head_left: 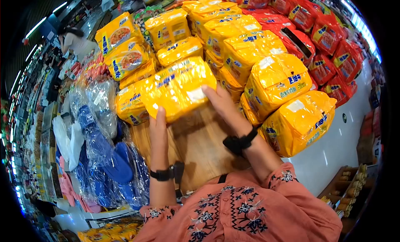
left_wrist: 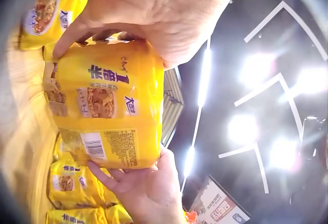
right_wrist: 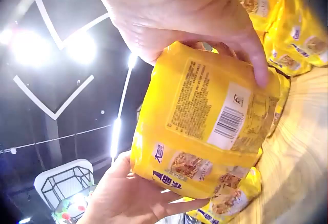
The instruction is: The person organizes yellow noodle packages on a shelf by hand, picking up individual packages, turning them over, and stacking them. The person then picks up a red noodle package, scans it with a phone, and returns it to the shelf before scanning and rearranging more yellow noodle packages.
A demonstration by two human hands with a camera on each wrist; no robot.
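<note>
Both hands grip one yellow noodle pack (head_left: 179, 90) by its two ends, above the wooden table (head_left: 196, 146). In the head view my left hand (head_left: 159, 131) is at its left end and my right hand (head_left: 223, 102) at its right end. The left wrist view shows the pack's printed side (left_wrist: 105, 106) between my left hand (left_wrist: 148, 13) above and my right hand (left_wrist: 148, 188) below. A barcode side of the pack (right_wrist: 200, 106) faces the right wrist view, with my right hand (right_wrist: 189, 18) curled over it and my left hand (right_wrist: 128, 196) at the other end.
Yellow packs (head_left: 279, 81) stand stacked behind and to the right, with red packs (head_left: 325, 46) beyond them. Another yellow pack (head_left: 131, 102) lies left of the held one. Blue slippers in clear plastic (head_left: 118, 163) hang at the left. A wooden rack (head_left: 346, 192) stands lower right.
</note>
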